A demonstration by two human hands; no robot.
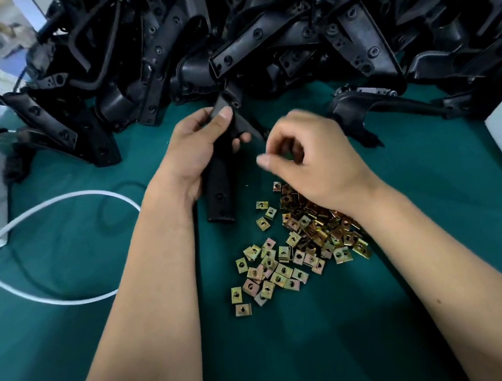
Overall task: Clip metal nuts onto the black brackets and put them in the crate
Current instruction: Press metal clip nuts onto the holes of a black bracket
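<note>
Bracket pile (260, 37) walls off whole top of frame. Nuts (297, 247) scattered centre-right. White cable (62, 200) loops at left. Bare surface (376, 316) lower centre, passable.

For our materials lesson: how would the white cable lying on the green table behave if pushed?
The white cable lies in loose curves, so it probably flexes and slides rather than rolls. It looks thin, so likely light.

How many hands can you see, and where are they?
2. The left hand grips a black bracket near the middle of the green table; the right hand hovers, fingers curled, above the pile of metal nuts.
</note>
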